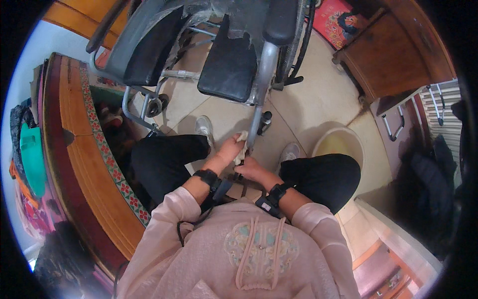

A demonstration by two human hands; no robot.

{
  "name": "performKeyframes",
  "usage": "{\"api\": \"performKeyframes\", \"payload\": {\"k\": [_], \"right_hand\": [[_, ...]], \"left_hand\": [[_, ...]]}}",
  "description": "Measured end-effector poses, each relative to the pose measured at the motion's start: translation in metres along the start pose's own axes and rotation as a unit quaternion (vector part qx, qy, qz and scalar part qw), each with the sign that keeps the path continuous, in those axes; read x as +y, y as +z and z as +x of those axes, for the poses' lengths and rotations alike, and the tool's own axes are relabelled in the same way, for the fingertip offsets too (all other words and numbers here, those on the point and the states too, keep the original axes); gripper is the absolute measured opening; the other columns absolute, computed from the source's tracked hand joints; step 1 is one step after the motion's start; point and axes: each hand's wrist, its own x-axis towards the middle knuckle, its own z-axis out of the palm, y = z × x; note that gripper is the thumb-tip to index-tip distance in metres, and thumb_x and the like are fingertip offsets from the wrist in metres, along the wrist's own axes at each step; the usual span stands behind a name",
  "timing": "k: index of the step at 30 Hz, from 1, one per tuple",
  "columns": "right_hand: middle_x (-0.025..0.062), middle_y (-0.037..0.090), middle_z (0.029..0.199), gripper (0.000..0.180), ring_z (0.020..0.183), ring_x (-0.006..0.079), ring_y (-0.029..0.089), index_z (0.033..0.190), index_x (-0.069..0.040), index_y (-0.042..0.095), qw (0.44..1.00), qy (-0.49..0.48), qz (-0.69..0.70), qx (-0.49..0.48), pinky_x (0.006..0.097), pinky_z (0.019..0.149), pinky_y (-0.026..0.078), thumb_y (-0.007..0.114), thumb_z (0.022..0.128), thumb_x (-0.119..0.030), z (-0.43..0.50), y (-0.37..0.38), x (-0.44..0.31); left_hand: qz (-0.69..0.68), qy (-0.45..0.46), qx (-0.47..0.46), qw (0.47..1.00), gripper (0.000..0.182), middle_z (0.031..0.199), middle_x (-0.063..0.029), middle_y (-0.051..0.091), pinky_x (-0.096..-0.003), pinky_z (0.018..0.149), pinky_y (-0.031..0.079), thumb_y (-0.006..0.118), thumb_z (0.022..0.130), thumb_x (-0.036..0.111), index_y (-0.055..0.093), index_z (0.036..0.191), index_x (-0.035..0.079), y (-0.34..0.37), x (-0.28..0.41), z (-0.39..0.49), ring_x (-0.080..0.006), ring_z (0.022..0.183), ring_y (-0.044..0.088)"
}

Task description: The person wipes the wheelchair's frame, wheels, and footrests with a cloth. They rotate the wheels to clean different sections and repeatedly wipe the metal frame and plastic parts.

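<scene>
A wheelchair (228,74) with a split black seat and grey tubular frame stands before me, partly wrapped in clear plastic. My left hand (232,147) holds a pale cloth (241,147) against the lower end of the frame's front tube (257,116). Just below and to the right, my right hand (252,169) is closed around a dark part at the end of that tube, whose exact shape is hidden by the fingers. Both hands are close together between my knees. A black armrest pad (280,24) sits above the tube.
A pale plastic bucket (340,140) stands on the tiled floor by my right knee. A wooden cabinet (399,56) is at the upper right, beside a red patterned box (338,22). Along the left runs a long wooden chest (99,164) with a teal plastic item (33,159) beyond it.
</scene>
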Motion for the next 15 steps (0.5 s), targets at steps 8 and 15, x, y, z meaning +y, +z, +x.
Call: {"api": "performKeyframes", "payload": {"k": [8,15], "right_hand": [[0.0111,0.064,0.086,0.043,0.079,0.0182,0.059,0.102,0.004,0.058,0.995,-0.041,0.088,0.038,0.0331,0.073,0.049,0.069,0.070,-0.022,0.014,0.013,0.027],[0.0117,0.066,0.089,0.044,0.082,0.0229,0.062,0.105,0.000,0.060,0.997,-0.040,-0.013,0.069,0.0363,0.076,0.049,0.071,0.072,-0.027,0.009,0.013,0.013]], "left_hand": [[0.170,-0.093,-0.021,0.981,0.052,0.113,-0.0257,0.061,-0.0391,0.090,0.046,0.056,0.081,0.024,0.052,0.126,-0.002,-0.009,-0.003,0.041,-0.0341,0.109,0.059],[0.035,-0.132,0.005,0.991,0.037,0.100,-0.0070,0.067,-0.0292,0.076,0.049,0.059,0.089,0.023,0.057,0.120,0.003,-0.038,-0.035,-0.003,-0.0166,0.085,0.064]]}}
